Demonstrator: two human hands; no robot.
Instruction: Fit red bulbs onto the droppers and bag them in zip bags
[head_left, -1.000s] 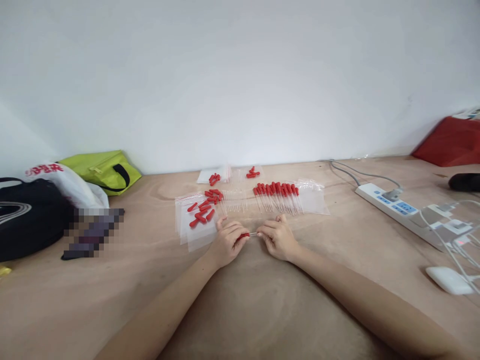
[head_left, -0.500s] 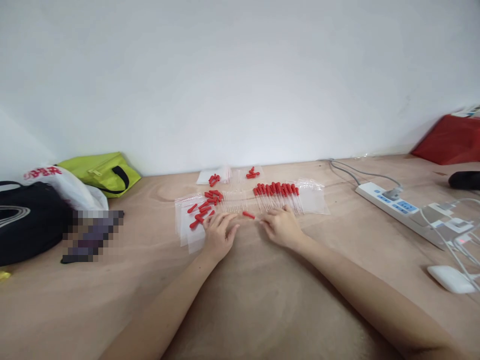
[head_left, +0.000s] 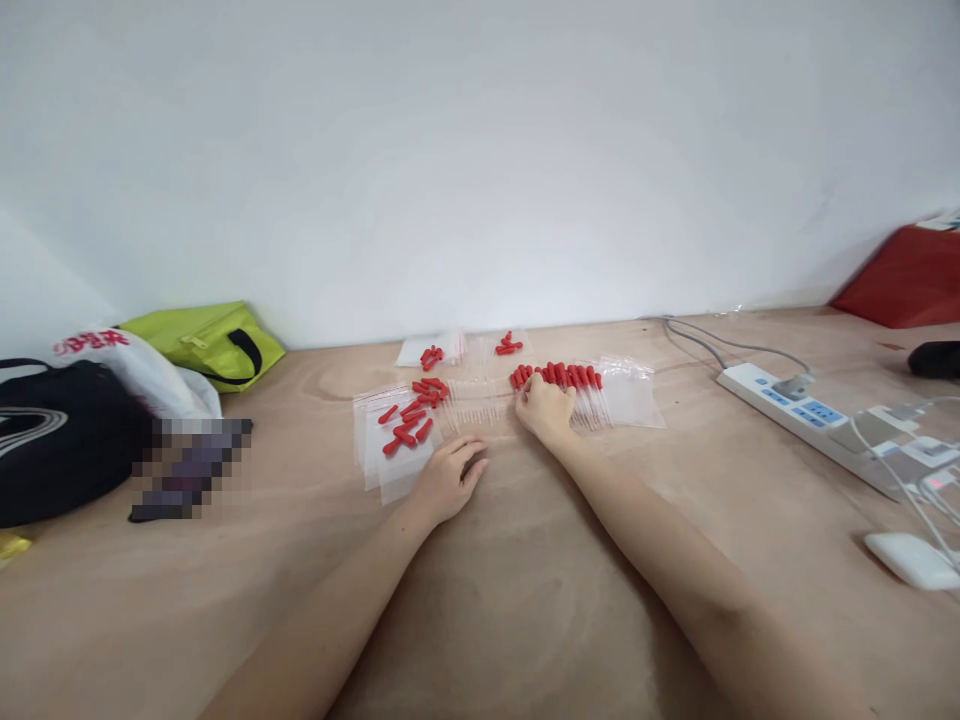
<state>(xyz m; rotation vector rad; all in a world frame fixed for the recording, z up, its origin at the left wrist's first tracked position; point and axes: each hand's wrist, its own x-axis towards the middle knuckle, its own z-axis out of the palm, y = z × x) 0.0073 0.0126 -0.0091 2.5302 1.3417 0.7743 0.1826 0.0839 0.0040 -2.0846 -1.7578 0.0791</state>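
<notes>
My right hand (head_left: 546, 407) is over the left end of a row of glass droppers with red rubber bulbs (head_left: 581, 377). Its fingers are pinched on a dropper there, mostly hidden behind the hand. My left hand (head_left: 452, 478) rests on the table with nothing in it, thumb and fingers apart. Just beyond it, thin clear glass tubes (head_left: 476, 403) lie side by side. Loose red rubber bulbs (head_left: 405, 437) lie to the left on overlapping clear zip bags (head_left: 394, 485).
At the back are more red bulbs (head_left: 508, 345) on clear bags. A power strip (head_left: 810, 425) with cables and a white charger (head_left: 911, 560) lie at right. On the left sit a green bag (head_left: 195, 345), a white plastic bag (head_left: 142, 375) and a black bag (head_left: 67, 440).
The red bulb seen between my hands is gone from there. My right hand has moved forward to the dropper row. My left hand has drawn back slightly from the bulbs.
</notes>
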